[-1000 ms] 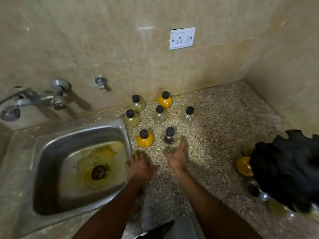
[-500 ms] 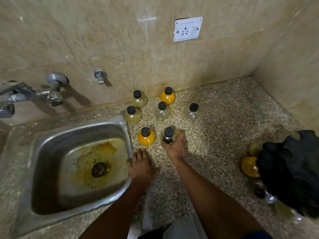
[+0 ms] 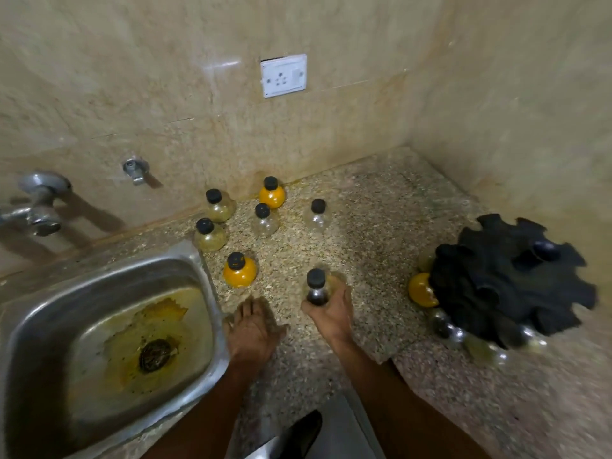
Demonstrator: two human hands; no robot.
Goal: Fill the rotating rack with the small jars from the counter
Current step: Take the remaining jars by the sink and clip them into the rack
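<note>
OK, right hand grips a dark-filled jar by its body, near the counter front. Left hand lies flat, fingers straight, beside the sink. 6 jars stand behind: 2 orange, 2 greenish, 2 clear. Black rotating rack sits right, partly loaded.

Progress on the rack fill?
Done: rotating rack already holds several jars along its near and left edge; exact count unclear. In hand: right hand grips a dark-filled jar; left hand rests on the counter. Left: six jars stand by the wall.
</note>
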